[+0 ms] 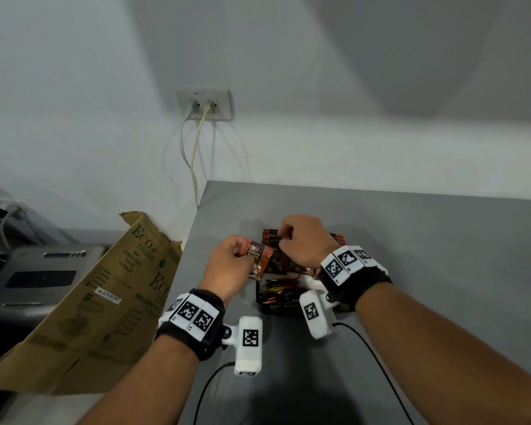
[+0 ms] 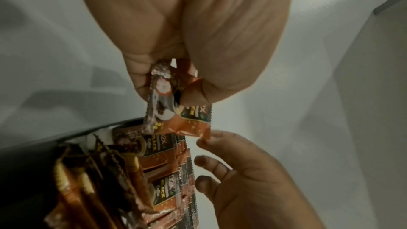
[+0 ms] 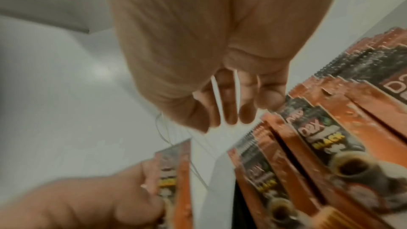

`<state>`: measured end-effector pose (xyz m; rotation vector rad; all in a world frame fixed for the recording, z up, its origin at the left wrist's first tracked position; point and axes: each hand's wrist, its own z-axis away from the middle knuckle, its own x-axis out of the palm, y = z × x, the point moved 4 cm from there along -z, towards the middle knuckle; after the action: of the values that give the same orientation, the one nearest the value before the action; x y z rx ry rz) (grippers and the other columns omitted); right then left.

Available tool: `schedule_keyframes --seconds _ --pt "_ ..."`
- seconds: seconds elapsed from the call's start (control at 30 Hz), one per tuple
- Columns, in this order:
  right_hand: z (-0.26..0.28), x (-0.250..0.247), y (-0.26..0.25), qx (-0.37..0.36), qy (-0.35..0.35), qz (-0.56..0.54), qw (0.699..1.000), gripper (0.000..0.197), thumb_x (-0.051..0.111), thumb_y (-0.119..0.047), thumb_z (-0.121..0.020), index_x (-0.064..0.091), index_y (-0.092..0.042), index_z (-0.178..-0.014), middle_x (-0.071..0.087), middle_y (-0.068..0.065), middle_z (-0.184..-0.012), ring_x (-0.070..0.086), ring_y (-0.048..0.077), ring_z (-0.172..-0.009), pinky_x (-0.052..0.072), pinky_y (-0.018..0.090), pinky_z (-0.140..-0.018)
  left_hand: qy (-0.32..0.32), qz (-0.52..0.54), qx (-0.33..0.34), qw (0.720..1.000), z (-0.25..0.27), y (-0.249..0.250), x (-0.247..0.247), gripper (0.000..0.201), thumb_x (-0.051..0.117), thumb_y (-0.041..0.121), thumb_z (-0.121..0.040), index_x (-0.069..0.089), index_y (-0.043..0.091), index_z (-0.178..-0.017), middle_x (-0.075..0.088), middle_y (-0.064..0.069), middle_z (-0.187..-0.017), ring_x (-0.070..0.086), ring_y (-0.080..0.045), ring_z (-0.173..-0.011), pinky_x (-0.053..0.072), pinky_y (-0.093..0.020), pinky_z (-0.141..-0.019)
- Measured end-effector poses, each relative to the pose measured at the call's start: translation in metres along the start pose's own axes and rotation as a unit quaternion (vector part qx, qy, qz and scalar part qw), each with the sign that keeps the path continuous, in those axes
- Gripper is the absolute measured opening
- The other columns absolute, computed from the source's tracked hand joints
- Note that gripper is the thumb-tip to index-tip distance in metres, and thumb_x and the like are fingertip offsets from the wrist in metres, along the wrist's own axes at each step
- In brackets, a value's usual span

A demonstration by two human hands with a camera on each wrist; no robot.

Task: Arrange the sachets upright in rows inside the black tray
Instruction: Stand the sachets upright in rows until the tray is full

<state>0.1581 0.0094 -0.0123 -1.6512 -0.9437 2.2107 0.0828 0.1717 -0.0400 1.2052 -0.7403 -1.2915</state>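
Observation:
My left hand [image 1: 239, 251] pinches one orange-and-black coffee sachet [image 1: 259, 256] by its end, just left of the black tray [image 1: 259, 297]. In the left wrist view that sachet [image 2: 176, 111] hangs from the left hand [image 2: 176, 83] above the tray wall [image 2: 33, 163]. My right hand [image 1: 284, 237] hovers over a row of upright sachets [image 1: 272, 234] at the tray's far side. Its fingers [image 3: 231, 111] are loosely bent and hold nothing, close to the sachet tops [image 3: 319, 137]. One right fingertip [image 2: 204, 139] touches the held sachet's corner. More sachets [image 1: 281, 289] lie loose in the tray's near part.
The grey table [image 1: 411, 240] ends at its left edge near my left hand. A brown cardboard box [image 1: 105, 286] and a grey appliance [image 1: 40, 277] stand beyond that edge. A wall socket [image 1: 204, 104] with two cables sits above the table corner. Wrist-camera cables trail toward me.

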Motion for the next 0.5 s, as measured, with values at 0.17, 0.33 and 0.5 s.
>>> schedule_keyframes --seconds 0.17,0.33,0.5 --pt "0.014 -0.016 -0.024 -0.027 -0.06 -0.114 0.991 0.015 0.067 -0.023 -0.085 0.074 -0.026 -0.098 0.075 -0.008 -0.086 0.07 0.007 -0.081 0.054 0.022 -0.074 -0.025 0.062 0.019 0.998 0.001 0.013 0.011 0.037 0.058 -0.023 -0.079 0.063 0.004 -0.104 0.074 -0.012 -0.085 0.071 -0.02 -0.074 0.059 -0.031 -0.069" --pt "0.013 -0.026 -0.024 -0.048 -0.014 -0.045 0.998 0.02 0.069 -0.007 -0.081 0.075 -0.025 -0.087 0.073 -0.009 -0.076 0.068 0.001 -0.071 0.051 0.015 -0.068 -0.019 0.077 0.023 0.997 -0.001 0.012 0.011 0.035 0.069 -0.016 -0.079 0.063 0.006 -0.106 0.076 -0.013 -0.092 0.073 -0.024 -0.084 0.059 -0.037 -0.081" --pt "0.005 -0.016 -0.008 -0.035 0.016 0.035 0.999 0.019 0.064 -0.001 -0.087 0.072 -0.018 -0.093 0.071 -0.003 -0.088 0.067 0.012 -0.082 0.057 0.025 -0.078 0.024 0.043 0.011 0.999 -0.004 0.005 0.001 0.034 0.069 -0.011 -0.082 0.063 0.015 -0.103 0.07 -0.002 -0.101 0.066 -0.015 -0.098 0.051 -0.021 -0.083"
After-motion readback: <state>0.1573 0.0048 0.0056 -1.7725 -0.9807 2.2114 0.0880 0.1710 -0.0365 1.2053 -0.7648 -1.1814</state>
